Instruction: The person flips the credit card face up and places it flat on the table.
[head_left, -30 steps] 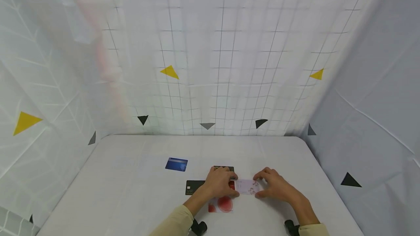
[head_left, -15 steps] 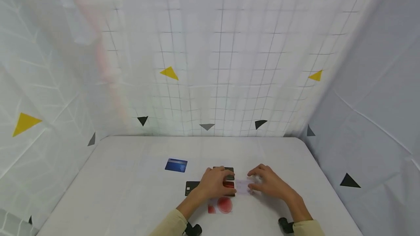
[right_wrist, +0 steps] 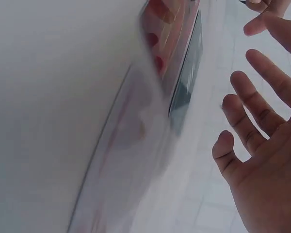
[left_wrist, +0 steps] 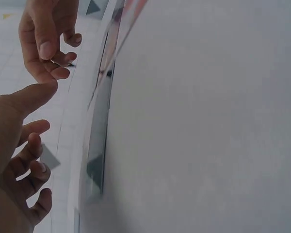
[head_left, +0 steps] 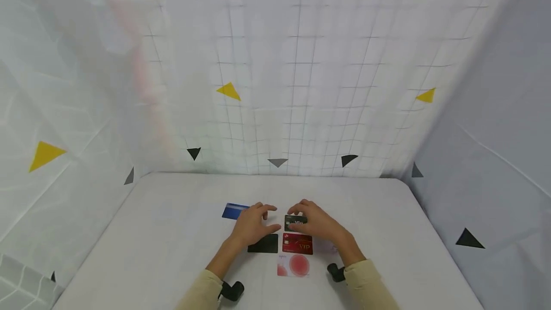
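In the head view, my left hand [head_left: 251, 226] hovers near the blue card [head_left: 233, 211], hiding its right end, and holds nothing. A dark green card [head_left: 264, 244] lies below that hand. The fingers of my right hand [head_left: 322, 222] are loosely bent and overlap a green card marked Vip [head_left: 294, 224]. Directly beneath it lies a red VIP card [head_left: 297, 243], then a white card with a red circle [head_left: 293, 265]. My right wrist partly covers a pale lilac card [head_left: 324, 245]. In the right wrist view, the right hand [right_wrist: 271, 184] shows spread fingers gripping nothing.
All the cards lie on a white table [head_left: 172, 252] with a rounded far edge. Behind it hangs a white gridded curtain [head_left: 280, 85] with yellow and dark triangles. A grey sheet [head_left: 495, 157] stands along the right side. Black wrist cameras [head_left: 232, 291] show under the sleeves.
Both hands have lifted off and moved left and away from me. The left has left the red card, and the right has left the lilac card, which now lies right of the red one.
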`<state>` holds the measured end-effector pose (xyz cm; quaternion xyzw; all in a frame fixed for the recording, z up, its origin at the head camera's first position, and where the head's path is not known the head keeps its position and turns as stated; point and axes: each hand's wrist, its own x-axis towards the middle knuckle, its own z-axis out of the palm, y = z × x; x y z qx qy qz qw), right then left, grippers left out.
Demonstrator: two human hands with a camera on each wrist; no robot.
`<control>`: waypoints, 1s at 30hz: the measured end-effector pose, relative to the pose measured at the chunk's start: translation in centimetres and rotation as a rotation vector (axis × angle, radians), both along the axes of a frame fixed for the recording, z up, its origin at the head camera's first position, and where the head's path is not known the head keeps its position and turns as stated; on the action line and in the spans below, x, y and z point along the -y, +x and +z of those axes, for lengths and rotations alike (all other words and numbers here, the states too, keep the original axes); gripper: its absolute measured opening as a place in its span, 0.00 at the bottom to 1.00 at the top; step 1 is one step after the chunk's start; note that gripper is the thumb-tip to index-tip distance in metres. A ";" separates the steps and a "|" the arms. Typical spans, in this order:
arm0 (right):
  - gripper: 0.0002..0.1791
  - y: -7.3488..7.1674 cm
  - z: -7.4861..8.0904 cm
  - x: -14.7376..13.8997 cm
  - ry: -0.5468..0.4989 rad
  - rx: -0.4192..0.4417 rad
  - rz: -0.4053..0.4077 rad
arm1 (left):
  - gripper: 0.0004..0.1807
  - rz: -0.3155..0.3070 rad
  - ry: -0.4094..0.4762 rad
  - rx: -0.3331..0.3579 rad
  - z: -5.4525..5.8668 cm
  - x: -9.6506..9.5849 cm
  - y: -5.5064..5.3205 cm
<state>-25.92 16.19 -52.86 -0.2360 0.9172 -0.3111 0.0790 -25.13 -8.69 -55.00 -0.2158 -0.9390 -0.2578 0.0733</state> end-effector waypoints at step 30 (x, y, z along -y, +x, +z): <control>0.36 -3.2 -1.6 12.5 0.242 -0.131 -0.085 | 0.32 0.155 -0.071 0.301 1.1 13.6 -3.7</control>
